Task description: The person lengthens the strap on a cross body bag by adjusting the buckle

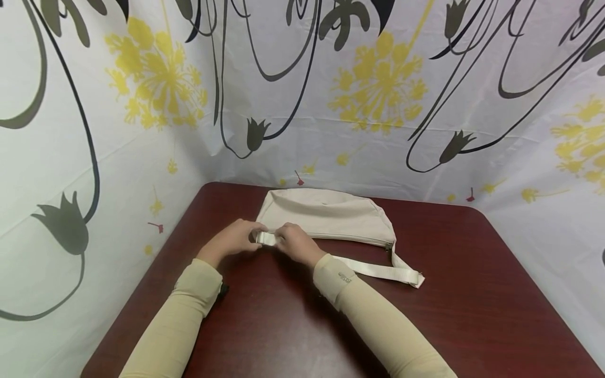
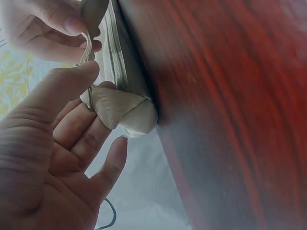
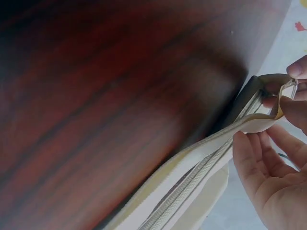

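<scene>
A cream shoulder bag (image 1: 331, 212) lies on the table, its zipper (image 1: 350, 240) along the near side. At its left end, my left hand (image 1: 235, 240) holds the bag's strap by a slim metal buckle (image 1: 259, 238), thumb above and fingers beneath. Just to the right, my right hand (image 1: 299, 244) pinches the same strap (image 3: 254, 125) between thumb and fingers. The rest of the strap (image 1: 378, 269) runs under the right forearm to a second buckle (image 1: 418, 279) at the right. Fingers partly hide the left buckle.
The dark red wooden table (image 1: 283, 325) extends toward me and to both sides of the bag. Behind it and at the sides hangs a white curtain (image 1: 302, 94) printed with grey and yellow flowers. Both forearms reach in from the near edge.
</scene>
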Tool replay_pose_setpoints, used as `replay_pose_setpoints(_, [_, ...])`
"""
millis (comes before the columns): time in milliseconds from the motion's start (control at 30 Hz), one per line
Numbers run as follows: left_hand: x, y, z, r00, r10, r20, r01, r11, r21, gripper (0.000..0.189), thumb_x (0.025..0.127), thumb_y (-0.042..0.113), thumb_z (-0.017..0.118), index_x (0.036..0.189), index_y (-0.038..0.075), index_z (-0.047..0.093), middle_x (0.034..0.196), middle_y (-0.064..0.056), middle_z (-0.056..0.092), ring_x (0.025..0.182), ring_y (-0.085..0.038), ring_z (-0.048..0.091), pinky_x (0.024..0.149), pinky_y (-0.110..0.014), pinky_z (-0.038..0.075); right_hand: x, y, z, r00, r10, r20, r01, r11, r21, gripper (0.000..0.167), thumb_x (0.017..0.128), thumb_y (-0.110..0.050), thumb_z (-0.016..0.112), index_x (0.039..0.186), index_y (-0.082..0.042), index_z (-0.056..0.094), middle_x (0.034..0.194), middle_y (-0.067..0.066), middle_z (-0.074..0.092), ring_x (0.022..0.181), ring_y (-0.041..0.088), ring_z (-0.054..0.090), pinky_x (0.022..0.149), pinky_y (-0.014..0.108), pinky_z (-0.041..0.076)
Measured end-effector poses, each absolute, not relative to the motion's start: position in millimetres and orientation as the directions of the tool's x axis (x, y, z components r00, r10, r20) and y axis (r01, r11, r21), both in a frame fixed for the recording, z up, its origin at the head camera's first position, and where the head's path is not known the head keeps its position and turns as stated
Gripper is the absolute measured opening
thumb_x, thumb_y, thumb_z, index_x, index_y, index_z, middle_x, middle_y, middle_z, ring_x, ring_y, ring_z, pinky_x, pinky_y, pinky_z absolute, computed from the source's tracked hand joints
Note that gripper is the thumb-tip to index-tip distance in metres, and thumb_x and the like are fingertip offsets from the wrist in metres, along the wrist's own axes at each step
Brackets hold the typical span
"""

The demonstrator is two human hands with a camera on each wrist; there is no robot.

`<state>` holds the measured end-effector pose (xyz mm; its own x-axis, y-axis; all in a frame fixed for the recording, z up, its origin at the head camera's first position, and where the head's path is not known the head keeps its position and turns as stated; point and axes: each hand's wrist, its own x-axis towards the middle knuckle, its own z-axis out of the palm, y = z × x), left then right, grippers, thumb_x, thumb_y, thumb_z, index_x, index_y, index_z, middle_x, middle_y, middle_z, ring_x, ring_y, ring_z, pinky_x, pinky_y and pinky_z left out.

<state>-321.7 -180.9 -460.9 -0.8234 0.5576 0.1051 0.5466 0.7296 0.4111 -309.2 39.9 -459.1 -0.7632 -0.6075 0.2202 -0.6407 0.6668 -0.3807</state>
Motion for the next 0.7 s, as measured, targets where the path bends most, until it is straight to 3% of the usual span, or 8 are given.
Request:
replay_pose_setpoints(167, [-321.9, -180.9, -461.2, -0.822, 0.558, 0.110, 0.549, 0.727, 0.412, 0.039, 0.082, 0.011, 0.080, 0.121, 0.010, 0.072, 0.090, 0.004, 0.070, 0.074, -0.010, 0.059, 0.072, -0.030, 0.049, -309.8, 39.0, -458.6, -0.762, -0.613, 0.210, -0.641, 0.665, -0.384, 0.003, 0.093, -0.007, 0.071, 0.092, -0.004, 0.072, 0.086, 0.005, 0.064, 0.083, 0.017, 0.058, 0.077, 0.032, 0.050])
replay_pose_setpoints(367, [-321.1, -180.7, -459.2, -0.820, 0.563, 0.097, 0.546, 0.721, 0.428, 0.039, 0.082, 0.012, 0.079, 0.121, 0.010, 0.073, 0.090, 0.003, 0.070, 0.073, -0.012, 0.058, 0.071, -0.031, 0.049, -310.1, 37.7, -457.9, -0.742, -0.631, 0.228, -0.665, 0.648, -0.372, 0.010, 0.092, -0.006, 0.072, 0.083, -0.006, 0.066, 0.081, 0.004, 0.059, 0.080, 0.017, 0.054, 0.074, 0.032, 0.047])
replay_pose_setpoints(700, [-322.4, -183.2, -463.2, -0.792, 0.589, 0.158, 0.591, 0.679, 0.435, 0.038, 0.079, 0.010, 0.080, 0.117, 0.007, 0.074, 0.084, 0.004, 0.069, 0.071, -0.010, 0.060, 0.068, -0.030, 0.050, -309.6, 36.1, -458.9, -0.726, -0.641, 0.248, -0.683, 0.630, -0.370, 0.006, 0.091, -0.005, 0.072, 0.096, -0.001, 0.071, 0.092, 0.009, 0.064, 0.088, 0.021, 0.060, 0.082, 0.035, 0.051])
